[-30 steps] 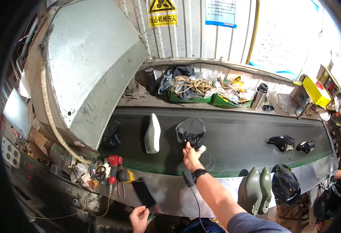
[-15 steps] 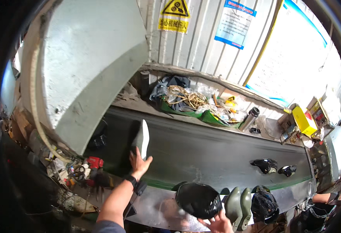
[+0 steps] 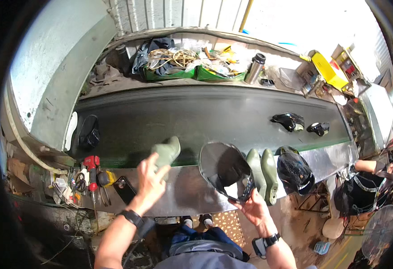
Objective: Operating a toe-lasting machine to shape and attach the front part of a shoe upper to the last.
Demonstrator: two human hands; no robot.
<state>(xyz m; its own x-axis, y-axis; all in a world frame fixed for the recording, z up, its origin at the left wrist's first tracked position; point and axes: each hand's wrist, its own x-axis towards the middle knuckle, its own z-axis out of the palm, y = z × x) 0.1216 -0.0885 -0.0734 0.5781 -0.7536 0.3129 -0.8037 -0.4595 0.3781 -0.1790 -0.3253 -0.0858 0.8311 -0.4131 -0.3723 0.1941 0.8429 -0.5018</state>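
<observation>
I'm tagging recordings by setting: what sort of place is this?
Most likely a shoemaking workshop. The left hand holds a green last, the right hand what looks like a black upper, and a dark conveyor belt runs along the work area.

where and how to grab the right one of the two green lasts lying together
Probably wrap the near end of the right green shoe last from the wearer's side: that end is uncovered and points that way, while the left last and a black shoe upper flank it.
</observation>
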